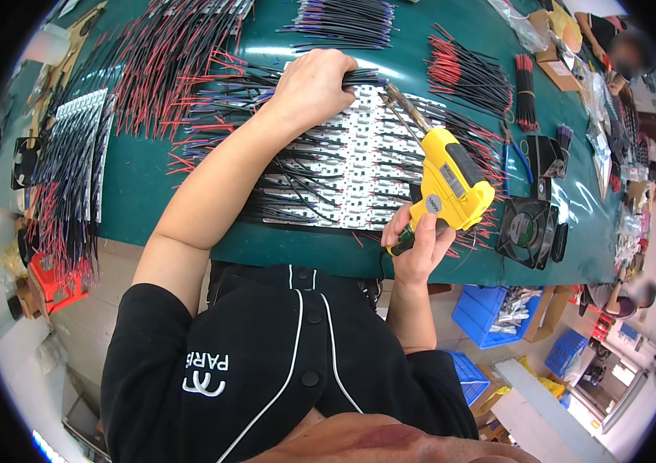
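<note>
Left hand pressed palm-down, fingers curled, on a black wire bundle at the far edge of the white circuit strips (laid on the green table). Right hand grips the handle of a yellow soldering gun, tip over the strips.

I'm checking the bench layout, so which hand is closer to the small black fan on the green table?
The right hand, holding the yellow soldering gun, sits just left of the fan. The left hand rests far off on the wired white boards, up and left.
</note>
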Tool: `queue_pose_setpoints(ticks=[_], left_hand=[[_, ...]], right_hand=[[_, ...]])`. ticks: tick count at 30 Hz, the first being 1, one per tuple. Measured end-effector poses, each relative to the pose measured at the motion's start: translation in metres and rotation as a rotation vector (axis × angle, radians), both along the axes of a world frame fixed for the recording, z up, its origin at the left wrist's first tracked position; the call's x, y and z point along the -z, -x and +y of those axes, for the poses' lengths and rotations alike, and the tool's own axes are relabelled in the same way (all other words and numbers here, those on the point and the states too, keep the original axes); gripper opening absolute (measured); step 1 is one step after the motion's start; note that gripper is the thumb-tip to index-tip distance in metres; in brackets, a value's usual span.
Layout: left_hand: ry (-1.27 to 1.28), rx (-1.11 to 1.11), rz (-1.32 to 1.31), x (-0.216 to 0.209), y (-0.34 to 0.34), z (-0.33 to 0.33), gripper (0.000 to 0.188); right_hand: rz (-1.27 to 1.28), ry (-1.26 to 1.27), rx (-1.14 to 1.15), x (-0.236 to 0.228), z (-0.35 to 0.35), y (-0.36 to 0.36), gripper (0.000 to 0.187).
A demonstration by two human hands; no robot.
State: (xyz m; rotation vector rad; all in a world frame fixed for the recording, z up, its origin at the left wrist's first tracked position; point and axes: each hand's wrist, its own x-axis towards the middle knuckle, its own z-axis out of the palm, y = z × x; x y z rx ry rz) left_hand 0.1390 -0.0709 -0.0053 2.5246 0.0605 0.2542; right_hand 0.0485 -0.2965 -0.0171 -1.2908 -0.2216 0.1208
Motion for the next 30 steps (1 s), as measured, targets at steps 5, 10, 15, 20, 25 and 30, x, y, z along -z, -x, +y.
queue_pose_setpoints(ticks=[5, 10, 15, 20, 25, 30], left_hand=[[0.106, 0.055, 0.005, 0.003, 0.001, 0.009, 0.028], [0.136, 0.080, -0.055, 0.013, -0.002, 0.014, 0.026], [0.072, 0.150, -0.172, 0.013, -0.003, 0.014, 0.024], [-0.002, 0.173, -0.131, 0.005, -0.004, 0.012, 0.024], [-0.072, 0.137, -0.106, 0.004, -0.002, 0.007, 0.024], [-0.034, 0.083, -0.055, 0.003, 0.001, 0.003, 0.025]], right_hand=[[0.031, -0.066, 0.002, -0.005, 0.003, 0.002, 0.022], [-0.014, -0.025, -0.031, 0.001, 0.003, 0.005, 0.021], [-0.080, 0.121, -0.031, 0.003, 0.003, 0.005, 0.025], [-0.065, 0.130, -0.032, 0.005, 0.004, 0.004, 0.024], [-0.035, 0.166, -0.043, 0.004, 0.007, 0.001, 0.023], [-0.043, 0.162, -0.057, 0.007, 0.005, 0.001, 0.024]])
